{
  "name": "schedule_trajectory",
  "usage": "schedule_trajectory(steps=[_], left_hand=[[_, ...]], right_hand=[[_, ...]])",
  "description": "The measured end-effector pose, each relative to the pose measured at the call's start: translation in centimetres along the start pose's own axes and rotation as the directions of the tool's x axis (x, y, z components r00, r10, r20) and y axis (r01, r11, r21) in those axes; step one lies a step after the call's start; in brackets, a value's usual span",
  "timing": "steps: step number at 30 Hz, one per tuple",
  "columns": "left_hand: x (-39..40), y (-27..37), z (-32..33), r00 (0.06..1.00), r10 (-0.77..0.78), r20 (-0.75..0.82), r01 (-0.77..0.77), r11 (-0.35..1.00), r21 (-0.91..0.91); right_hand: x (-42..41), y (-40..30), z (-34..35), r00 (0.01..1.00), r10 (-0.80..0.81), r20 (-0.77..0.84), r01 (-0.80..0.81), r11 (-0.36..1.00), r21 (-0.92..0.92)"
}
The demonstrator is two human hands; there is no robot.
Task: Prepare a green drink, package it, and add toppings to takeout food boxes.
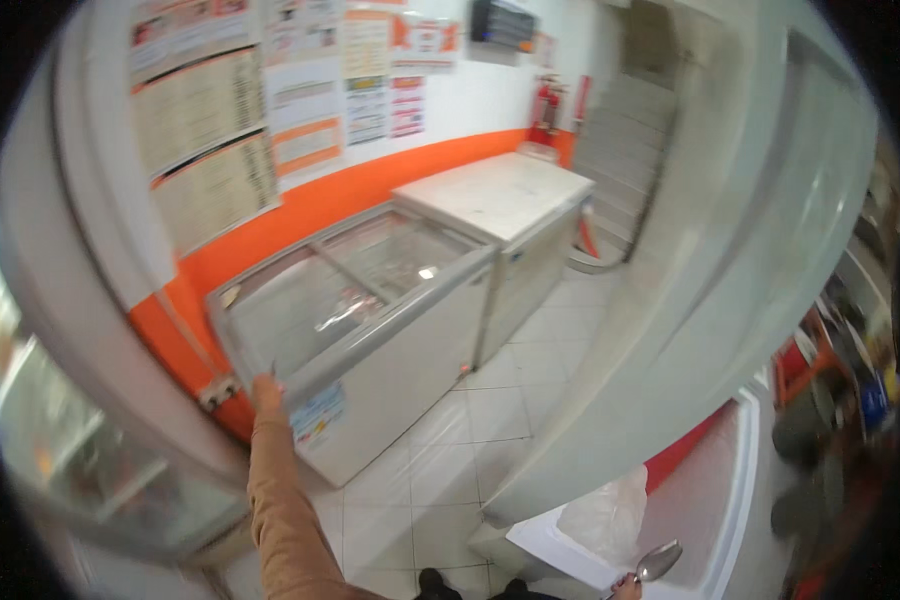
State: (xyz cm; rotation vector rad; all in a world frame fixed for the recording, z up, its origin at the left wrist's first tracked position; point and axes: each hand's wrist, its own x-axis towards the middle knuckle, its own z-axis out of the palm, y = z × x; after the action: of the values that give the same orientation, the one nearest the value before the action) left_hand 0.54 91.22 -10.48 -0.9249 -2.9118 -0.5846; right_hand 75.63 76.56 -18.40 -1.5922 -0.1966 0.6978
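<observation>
My left hand (268,391), at the end of a tan sleeve, reaches to the near left corner of a chest freezer (390,375) with a glass top (292,315). Whether its fingers grip the freezer's frame cannot be made out. At the bottom right, my right hand (627,588) is shut on a metal spoon (658,561), its bowl pointing up and to the right. The spoon is over or in front of an open white chest (736,480), which holds a pale plastic bag (607,521) and something red. Blurred packets show through the freezer's glass.
A second, solid-topped chest freezer (495,187) adjoins the first. Fire extinguishers (545,112) hang behind it. A large pale upright panel (705,300) stands between me and the right side. Posters cover the wall. A glass-fronted cabinet (105,457) is at left, on a tiled floor (450,472).
</observation>
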Motion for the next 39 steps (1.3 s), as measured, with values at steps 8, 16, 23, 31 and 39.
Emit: schedule_trajectory(steps=[8,16,23,31,39], left_hand=[[5.5,-3.7,4.7,0.992,0.119,-0.034,-0.114,0.987,0.117],[-13.0,5.4,-3.3,0.909,0.144,-0.392,-0.368,0.719,-0.589],[-40.1,13.8,-6.0,-0.174,0.802,0.572,0.132,0.594,-0.793],[-50.0,24.1,-1.4,0.06,0.745,0.664,0.4,0.591,-0.7],[-52.4,33.1,10.0,0.59,0.787,0.18,-0.543,0.552,-0.633]], right_hand=[[-5.8,-3.7,3.8,0.991,-0.074,0.109,0.07,0.997,0.041],[-7.8,-7.7,5.0,0.933,0.079,0.35,-0.152,0.971,0.186],[-7.8,-9.1,7.1,0.707,0.048,0.706,0.005,0.997,-0.073],[-4.2,-8.6,6.8,0.3,-0.23,0.926,0.369,0.923,0.11],[8.3,-4.9,10.6,0.618,-0.284,0.733,0.727,0.56,-0.396]])
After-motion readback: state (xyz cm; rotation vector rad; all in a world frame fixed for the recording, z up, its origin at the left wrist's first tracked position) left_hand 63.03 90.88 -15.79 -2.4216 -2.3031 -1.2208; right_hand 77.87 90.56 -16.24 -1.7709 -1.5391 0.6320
